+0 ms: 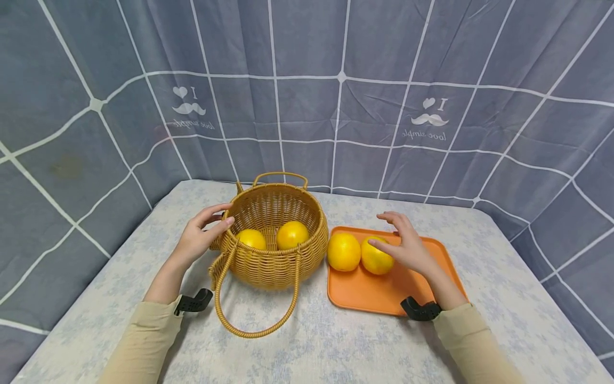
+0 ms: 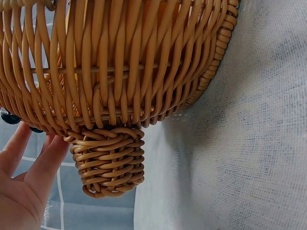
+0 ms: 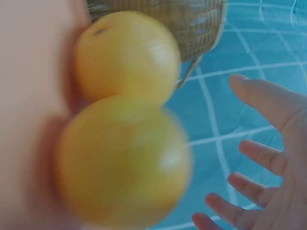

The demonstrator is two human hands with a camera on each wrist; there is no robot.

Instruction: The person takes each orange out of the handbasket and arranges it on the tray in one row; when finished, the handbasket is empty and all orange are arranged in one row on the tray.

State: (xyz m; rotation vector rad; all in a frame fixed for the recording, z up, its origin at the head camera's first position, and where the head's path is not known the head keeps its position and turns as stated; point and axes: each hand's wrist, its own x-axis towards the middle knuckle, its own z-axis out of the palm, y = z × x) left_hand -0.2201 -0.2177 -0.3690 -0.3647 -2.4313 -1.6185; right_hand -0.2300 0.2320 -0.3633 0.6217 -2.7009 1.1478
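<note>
Partly hidden left fingers [image 1: 213, 210] at basket [image 1: 268, 272], grip unclear; right fingers [image 1: 397, 220] loose near part-covered orange [image 1: 376, 261].

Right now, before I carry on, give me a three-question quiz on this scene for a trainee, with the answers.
1. Count: how many yellow fruits are in the wicker basket, and how many are on the orange tray?
2. True or false: the right hand is gripping a fruit.
3. Choose: which is the left hand nearest to? A, the tray; B, the basket; C, the curtain.

Key
1. Two in the basket, two on the tray.
2. False: it is open, with a gap between it and the fruit in the right wrist view.
3. B.
</note>
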